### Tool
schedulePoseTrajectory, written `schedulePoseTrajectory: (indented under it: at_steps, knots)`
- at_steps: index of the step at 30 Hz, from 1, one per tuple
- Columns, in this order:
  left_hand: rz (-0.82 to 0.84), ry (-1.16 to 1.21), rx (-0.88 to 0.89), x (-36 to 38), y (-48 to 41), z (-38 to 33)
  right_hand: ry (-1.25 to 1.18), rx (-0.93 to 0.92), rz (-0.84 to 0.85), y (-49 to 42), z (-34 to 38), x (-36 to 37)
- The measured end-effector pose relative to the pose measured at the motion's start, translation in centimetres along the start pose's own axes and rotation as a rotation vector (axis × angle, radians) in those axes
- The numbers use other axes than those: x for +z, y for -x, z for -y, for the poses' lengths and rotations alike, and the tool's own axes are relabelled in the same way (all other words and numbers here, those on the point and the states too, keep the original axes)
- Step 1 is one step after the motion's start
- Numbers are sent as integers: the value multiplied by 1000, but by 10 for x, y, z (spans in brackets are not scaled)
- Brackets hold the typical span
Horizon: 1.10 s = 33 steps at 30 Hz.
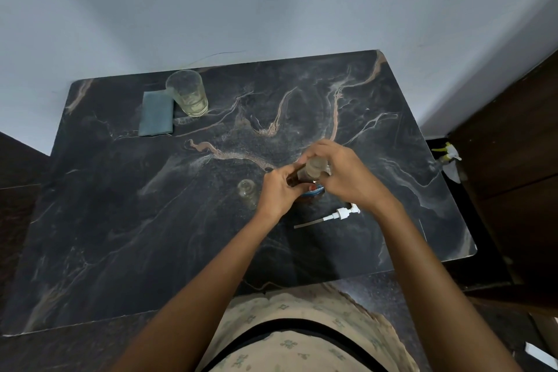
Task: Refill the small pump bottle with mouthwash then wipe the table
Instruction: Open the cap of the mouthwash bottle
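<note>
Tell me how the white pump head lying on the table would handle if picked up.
The white pump head looks like small plastic, so it is probably light. Its thin dip tube likely flexes if grabbed there. Its round collar could roll on the marble table, though the spout should stop it.
</note>
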<state>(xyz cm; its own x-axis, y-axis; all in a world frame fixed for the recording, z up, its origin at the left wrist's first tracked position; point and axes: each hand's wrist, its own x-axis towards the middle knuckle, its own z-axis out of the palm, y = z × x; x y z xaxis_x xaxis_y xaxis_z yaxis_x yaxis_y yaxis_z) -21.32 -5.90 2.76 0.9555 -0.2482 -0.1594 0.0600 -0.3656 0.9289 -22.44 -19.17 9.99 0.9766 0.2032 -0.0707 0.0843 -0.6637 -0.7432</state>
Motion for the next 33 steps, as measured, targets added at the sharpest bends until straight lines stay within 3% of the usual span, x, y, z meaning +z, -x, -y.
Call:
schedulePoseTrajectory:
  at_steps: [6, 13, 19, 28, 33]
  knots:
    - [14, -3, -10, 0, -1, 1, 220, 122, -111, 2, -2, 3]
    - [3, -4, -2, 1, -1, 3, 7, 23, -14, 2, 4, -2]
    - [5, -2, -12, 1, -1, 3, 244, 95, -86, 4, 0, 1]
    - [12, 25, -35, 1, -3, 3, -20, 43, -103, 4, 6, -16]
    - [7, 26, -34, 1, -2, 4, -342, 140, -311, 12, -11, -25]
